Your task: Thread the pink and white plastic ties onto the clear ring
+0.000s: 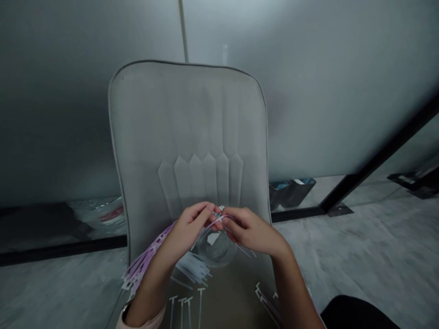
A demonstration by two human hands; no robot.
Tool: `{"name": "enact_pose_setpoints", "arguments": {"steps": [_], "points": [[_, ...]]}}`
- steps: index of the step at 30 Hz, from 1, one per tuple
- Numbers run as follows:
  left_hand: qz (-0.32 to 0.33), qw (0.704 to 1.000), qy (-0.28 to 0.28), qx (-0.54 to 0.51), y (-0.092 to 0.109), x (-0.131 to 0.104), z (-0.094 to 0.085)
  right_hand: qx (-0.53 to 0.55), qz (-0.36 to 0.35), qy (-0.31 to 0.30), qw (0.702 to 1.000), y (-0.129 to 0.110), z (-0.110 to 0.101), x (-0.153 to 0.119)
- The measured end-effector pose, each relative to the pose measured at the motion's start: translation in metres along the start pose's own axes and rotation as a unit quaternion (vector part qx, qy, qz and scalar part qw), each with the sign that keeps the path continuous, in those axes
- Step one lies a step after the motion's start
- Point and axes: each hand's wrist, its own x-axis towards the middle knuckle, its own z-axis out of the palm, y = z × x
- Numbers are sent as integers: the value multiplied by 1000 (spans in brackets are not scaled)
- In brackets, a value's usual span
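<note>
My left hand (197,220) and my right hand (249,228) meet above the chair seat, their fingers closed. Between the fingertips runs a thin pale purple strip (226,216), pinched from both sides. Small white bits (221,208) show at the fingertips, too small to name. Just under the hands stands a round clear plastic container (217,256) with something white inside. Beside my left forearm lie a bundle of purple strips (151,256) and a bundle of whitish strips (195,267); the forearm partly hides the purple ones.
Several thin T-ended sticks (181,310) lie at the seat's front left, and more sticks (265,301) near my right forearm. The grey padded chair back (188,119) rises behind, before a frosted panel (325,91). Dark boxes (295,192) show behind the panel's foot.
</note>
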Motion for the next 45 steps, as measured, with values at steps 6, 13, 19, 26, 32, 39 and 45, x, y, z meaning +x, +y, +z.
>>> {"name": "enact_pose_setpoints", "arguments": {"steps": [6, 13, 19, 26, 32, 39, 45], "points": [[-3, 999, -37, 22, -8, 1, -3, 26, 2, 4, 1000, 2, -1, -2], [-3, 997, -52, 50, -6, 0, -5, 43, 12, 18, 999, 2, -5, -3], [-5, 998, -68, 17, -4, 0, -1, 106, 28, 29, 994, 7, -4, -3], [-7, 996, -69, 56, 1, -5, -5, 158, 24, 36, 986, 7, -4, -1], [8, 984, -102, 148, 4, -8, -9, 176, 19, 41, 983, 8, -3, 1], [29, 985, -112, 128, -2, -7, 0, 168, 15, 39, 985, 9, 0, 1], [44, 988, -67, 130, -9, -2, 5, 179, 23, 25, 983, 12, 2, 3]]}}
